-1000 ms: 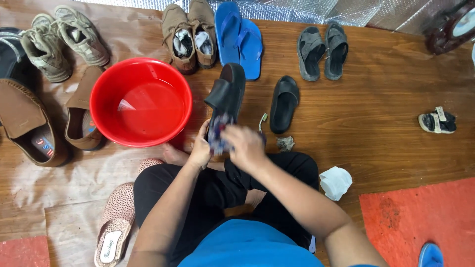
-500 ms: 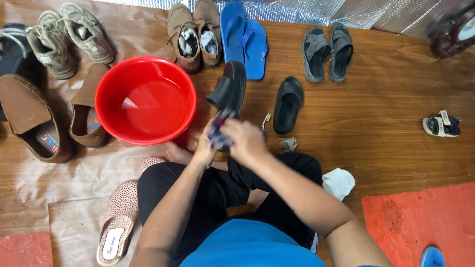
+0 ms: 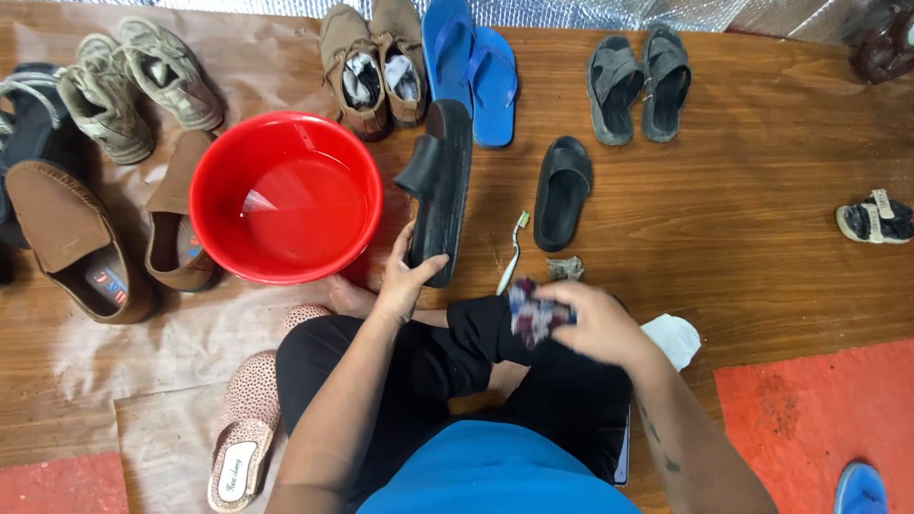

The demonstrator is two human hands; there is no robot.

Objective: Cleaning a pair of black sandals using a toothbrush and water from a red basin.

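Open floor to the right, crowding to the left

Bare wooden floor (image 3: 743,247) is left free rightward; leftward passage is blocked by the red basin (image 3: 286,198).

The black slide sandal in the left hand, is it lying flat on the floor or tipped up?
Tipped up. The left hand holds the black slide sandal on its side edge, textured sole facing right, strap bulging left toward the red basin.

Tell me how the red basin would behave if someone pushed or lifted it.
The red basin holds water, so it would likely feel heavy and slosh if pushed fast. Its wide round base probably keeps it from tipping. The thin plastic rim may flex under a one-handed lift, and the paper sheet beneath might let it slide.
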